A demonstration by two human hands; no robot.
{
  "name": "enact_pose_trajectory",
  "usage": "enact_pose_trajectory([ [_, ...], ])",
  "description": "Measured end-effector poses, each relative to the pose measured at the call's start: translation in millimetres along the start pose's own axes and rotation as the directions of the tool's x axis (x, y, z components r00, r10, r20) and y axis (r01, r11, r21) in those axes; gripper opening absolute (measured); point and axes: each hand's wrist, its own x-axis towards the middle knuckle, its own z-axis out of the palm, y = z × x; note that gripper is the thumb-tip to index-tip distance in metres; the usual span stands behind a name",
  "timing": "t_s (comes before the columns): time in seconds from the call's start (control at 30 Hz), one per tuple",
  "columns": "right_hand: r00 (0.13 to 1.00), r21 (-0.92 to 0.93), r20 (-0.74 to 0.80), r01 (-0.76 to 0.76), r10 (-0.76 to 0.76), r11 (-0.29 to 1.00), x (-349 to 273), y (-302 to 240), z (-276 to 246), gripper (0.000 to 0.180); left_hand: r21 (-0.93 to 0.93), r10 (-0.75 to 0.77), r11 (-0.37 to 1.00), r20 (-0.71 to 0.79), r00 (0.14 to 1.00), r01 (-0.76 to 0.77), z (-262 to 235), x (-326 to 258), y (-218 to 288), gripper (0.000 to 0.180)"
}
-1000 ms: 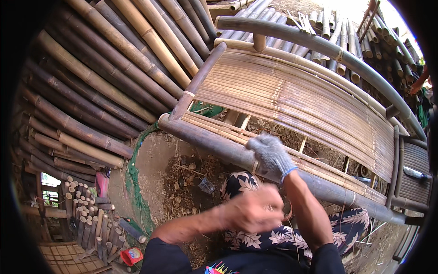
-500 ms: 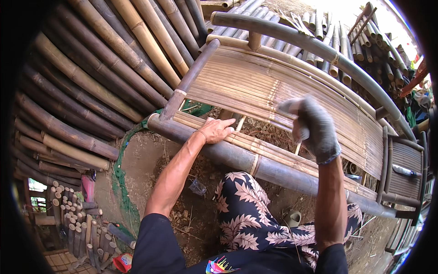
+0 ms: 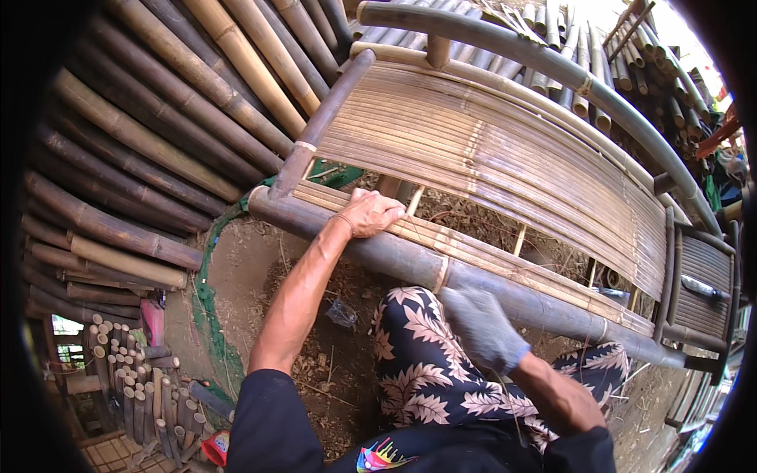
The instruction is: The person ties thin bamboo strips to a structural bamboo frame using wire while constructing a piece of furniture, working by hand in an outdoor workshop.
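A long bamboo bench frame (image 3: 505, 142) with a slatted panel stretches across in front of me. My left hand (image 3: 371, 213) rests on the narrow band of pale slats (image 3: 426, 234) along its near side, fingers bent and closed; whatever they pinch is hidden. Below the thick dark front pole (image 3: 528, 303), close to a pale binding around it, my right hand (image 3: 482, 327) wears a grey glove and is smeared by motion. Its fingers cannot be made out clearly. A thin strand (image 3: 505, 390) hangs below the glove over my patterned trousers.
Dark and tan bamboo poles (image 3: 150, 126) lean in rows at the left. Cut bamboo pieces (image 3: 142, 386) stand stacked at lower left, and more poles (image 3: 591, 71) lie behind the bench. Green netting (image 3: 206, 315) runs along the dirt floor. A smaller slatted bamboo section (image 3: 702, 276) stands at right.
My right hand has swung down and left from above the slatted panel to the front pole. My left hand stays on the slats, its pointing finger now drawn in.
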Motion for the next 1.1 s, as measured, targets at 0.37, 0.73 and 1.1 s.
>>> enact_pose_trajectory([
  [0.37,0.685,0.810,0.000,-0.428,0.729,0.401,-129,-8,22,0.033,0.143,0.205,0.978,-0.580,0.788,-0.149,22,4,58,0.036],
  [0.73,0.461,-0.042,-0.783,-0.710,0.418,0.703,-264,20,-82,0.030,0.380,-0.048,0.901,-0.388,0.920,0.207,58,70,150,0.046],
  [1.1,0.991,0.623,-0.132,0.113,-0.038,0.774,-175,98,-126,0.038,-0.724,0.949,0.226,0.014,0.314,-0.652,119,-118,415,0.039],
])
